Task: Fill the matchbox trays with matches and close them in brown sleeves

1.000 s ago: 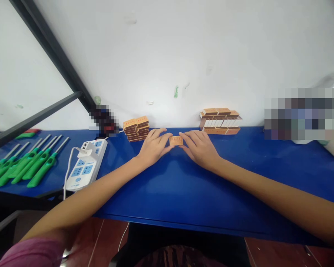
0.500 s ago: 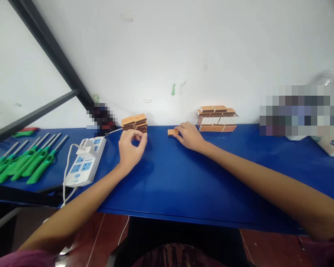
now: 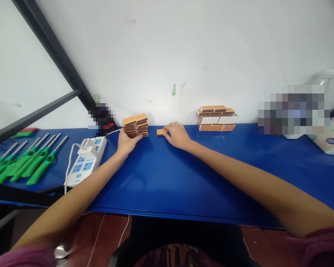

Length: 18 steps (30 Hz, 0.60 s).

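Note:
Two side-by-side stacks of small orange matchboxes (image 3: 135, 124) stand on the blue table at the left, near the wall. My left hand (image 3: 128, 144) is at their front and left side, thumb and fingers spread around the lower boxes. To the right, a single matchbox (image 3: 160, 132) lies flat on the table, and my right hand (image 3: 176, 134) grips its right end between thumb and fingers. Further right stands a layered pile of matchboxes (image 3: 217, 118), with a row showing white ends in its middle; neither hand touches it.
A white power strip (image 3: 86, 163) with a plug and cable lies left of my left hand. Green lighters (image 3: 39, 159) lie at the far left, behind a black metal frame (image 3: 52, 48). A white package (image 3: 332, 137) sits at the far right by blurred items.
My left hand has opened from a pinch and lowered around the front of the left stacks. The right hand has moved left, together with the single matchbox, closer to the stacks.

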Tool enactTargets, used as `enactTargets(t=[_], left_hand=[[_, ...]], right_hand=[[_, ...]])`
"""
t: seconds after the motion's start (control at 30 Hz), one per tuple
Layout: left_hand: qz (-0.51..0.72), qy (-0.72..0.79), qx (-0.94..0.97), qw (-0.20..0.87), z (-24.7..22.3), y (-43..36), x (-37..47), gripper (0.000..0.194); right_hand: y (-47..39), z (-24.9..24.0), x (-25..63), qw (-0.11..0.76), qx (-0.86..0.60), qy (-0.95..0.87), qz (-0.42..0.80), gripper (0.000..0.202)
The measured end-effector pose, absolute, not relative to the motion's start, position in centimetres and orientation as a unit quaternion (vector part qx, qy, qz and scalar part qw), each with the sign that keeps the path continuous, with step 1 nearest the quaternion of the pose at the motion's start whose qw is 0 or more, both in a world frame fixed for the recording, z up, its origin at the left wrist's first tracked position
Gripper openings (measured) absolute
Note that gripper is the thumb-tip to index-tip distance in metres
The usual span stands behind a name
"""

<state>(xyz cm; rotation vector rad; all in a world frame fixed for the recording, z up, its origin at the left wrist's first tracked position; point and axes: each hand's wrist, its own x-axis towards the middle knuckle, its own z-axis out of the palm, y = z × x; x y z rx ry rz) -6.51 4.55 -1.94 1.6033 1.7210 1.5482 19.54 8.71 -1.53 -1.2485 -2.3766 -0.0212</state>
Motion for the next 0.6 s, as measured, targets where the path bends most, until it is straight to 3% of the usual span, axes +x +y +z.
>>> enactTargets(t=[0.27, 0.4, 0.53, 0.6], left_hand=[[0.569, 0.574, 0.545, 0.221, -2.0, 4.9, -3.5, 0.063], [0.58, 0.565, 0.535, 0.241, -1.9, 5.1, -1.9, 0.064], [0.59, 0.554, 0.522, 0.268, -1.9, 5.6, 0.2, 0.063], [0.596, 0.548, 0.514, 0.283, -1.9, 5.9, 1.5, 0.061]], right_hand=[[9.2, -1.0, 17.4, 0.255, -0.428, -0.866, 0.043, 0.044], [8.3, -1.9, 17.2, 0.3, -0.447, -0.839, 0.08, 0.066], [6.3, -2.7, 16.3, 0.417, -0.45, -0.761, 0.21, 0.102], [5.9, -2.6, 15.7, 0.488, -0.443, -0.704, 0.265, 0.105]])
